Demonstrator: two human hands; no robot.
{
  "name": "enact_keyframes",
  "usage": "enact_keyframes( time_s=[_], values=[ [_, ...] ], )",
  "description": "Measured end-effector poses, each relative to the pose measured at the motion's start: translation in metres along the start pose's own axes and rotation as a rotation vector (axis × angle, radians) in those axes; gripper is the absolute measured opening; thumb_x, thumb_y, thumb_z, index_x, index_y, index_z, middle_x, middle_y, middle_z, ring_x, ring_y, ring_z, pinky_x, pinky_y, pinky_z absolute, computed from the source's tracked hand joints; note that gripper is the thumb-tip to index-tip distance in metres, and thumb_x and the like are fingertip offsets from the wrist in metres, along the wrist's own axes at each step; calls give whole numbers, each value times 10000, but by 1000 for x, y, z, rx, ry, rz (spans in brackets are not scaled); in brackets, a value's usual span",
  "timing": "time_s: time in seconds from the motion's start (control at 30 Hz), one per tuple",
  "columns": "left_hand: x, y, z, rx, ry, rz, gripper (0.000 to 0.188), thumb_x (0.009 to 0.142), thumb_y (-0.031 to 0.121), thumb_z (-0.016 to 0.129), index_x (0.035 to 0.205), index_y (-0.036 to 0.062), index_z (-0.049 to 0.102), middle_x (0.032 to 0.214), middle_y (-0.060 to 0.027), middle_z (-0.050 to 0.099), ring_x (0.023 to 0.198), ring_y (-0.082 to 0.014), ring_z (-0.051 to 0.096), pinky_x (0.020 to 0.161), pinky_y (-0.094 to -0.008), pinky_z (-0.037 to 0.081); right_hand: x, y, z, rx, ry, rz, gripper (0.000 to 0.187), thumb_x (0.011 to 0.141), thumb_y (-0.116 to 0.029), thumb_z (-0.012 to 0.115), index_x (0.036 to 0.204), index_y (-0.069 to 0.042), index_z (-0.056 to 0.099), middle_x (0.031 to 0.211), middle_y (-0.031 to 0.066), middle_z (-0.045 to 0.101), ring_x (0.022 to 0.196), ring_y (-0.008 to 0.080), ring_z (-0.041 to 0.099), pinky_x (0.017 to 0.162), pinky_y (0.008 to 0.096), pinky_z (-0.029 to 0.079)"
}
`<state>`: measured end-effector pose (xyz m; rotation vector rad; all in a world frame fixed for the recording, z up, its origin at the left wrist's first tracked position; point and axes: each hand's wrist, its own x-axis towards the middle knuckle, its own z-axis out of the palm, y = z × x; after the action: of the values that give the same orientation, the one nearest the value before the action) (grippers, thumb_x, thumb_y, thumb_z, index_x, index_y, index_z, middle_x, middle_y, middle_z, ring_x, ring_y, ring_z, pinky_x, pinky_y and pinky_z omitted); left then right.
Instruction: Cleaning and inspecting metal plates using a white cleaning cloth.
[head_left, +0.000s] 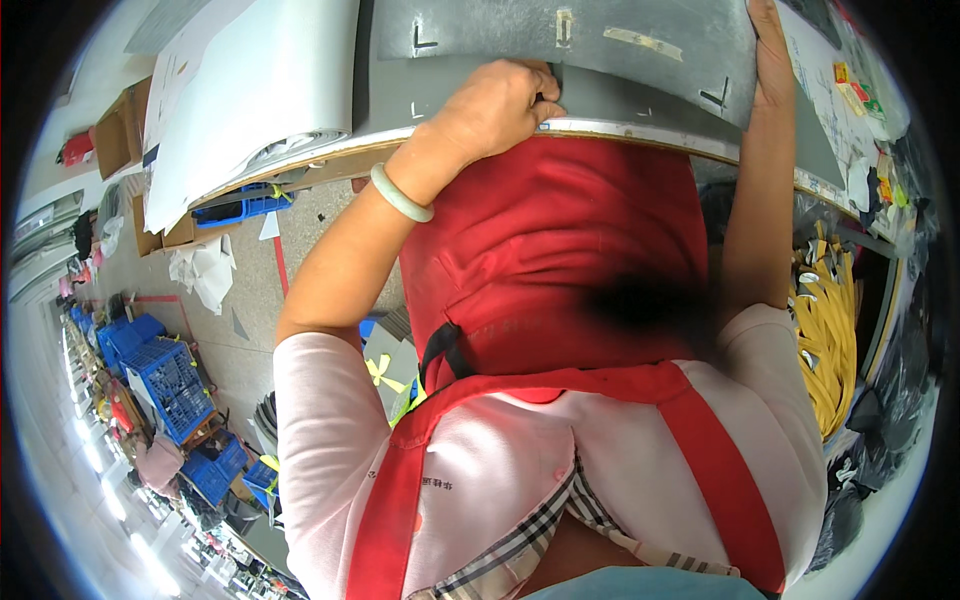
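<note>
A grey sheet-like template (480,35) with black corner marks and strips of tape lies across the table's near side, its near edge seemingly raised over a darker grey surface (385,95) with small white corner marks. My right hand (772,60) grips the template's right edge, its fingers partly cut off by the top of the view. My left hand (505,105), a pale bangle (400,194) on its wrist, is closed at the table's front edge, just below the template. Between its fingertips is something small and dark that I cannot make out.
A large roll of white sheet (260,80) lies on the table at left. Yellow straps (825,340) hang at right beside black bags (880,410). Blue crates (170,385) and a cardboard box (122,128) stand on the left, with crumpled white paper (203,270) on the floor.
</note>
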<state>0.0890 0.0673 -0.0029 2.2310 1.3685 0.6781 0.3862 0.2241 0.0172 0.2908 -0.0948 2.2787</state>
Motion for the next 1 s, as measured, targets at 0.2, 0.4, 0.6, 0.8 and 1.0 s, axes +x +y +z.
enact_keyframes(
  time_s=[0.2,0.4,0.6,0.8,1.0],
  values=[
    [-1,1,0,80,11,61,223,864,230,746,866,15,685,963,-149,697,877,-398,654,780,-462,531,5,20,11,-1189,452,-465,368,1035,-308,593,1303,-55,586,1175,47,669,1037,153,648,926,297,519],
    [0,5,-1,84,-52,-8,260,886,275,734,897,27,657,857,-184,682,836,-414,645,739,-474,521,4,2,-13,-63,-45,-26,366,1029,-301,602,1302,-58,585,1176,49,672,1031,153,651,905,295,527],
    [-3,4,0,66,-57,-80,255,919,298,700,913,47,662,849,-187,692,835,-411,655,748,-466,528,2,31,12,-1146,375,-414,324,1020,-290,619,1269,-83,602,1142,42,684,1007,147,663,894,297,531],
    [0,9,-1,42,-89,-165,285,947,342,658,953,57,679,872,-179,707,857,-395,671,785,-459,537,3,11,-12,-66,-42,14,296,1022,-289,616,1245,-95,614,1105,36,696,981,137,670,877,287,534],
    [-1,16,-9,134,-206,-200,281,950,348,649,994,71,673,887,-159,712,885,-375,681,799,-465,543,1,27,3,-1185,386,-380,262,1024,-282,612,1213,-101,627,1088,30,701,953,126,676,852,272,538]
  ],
)
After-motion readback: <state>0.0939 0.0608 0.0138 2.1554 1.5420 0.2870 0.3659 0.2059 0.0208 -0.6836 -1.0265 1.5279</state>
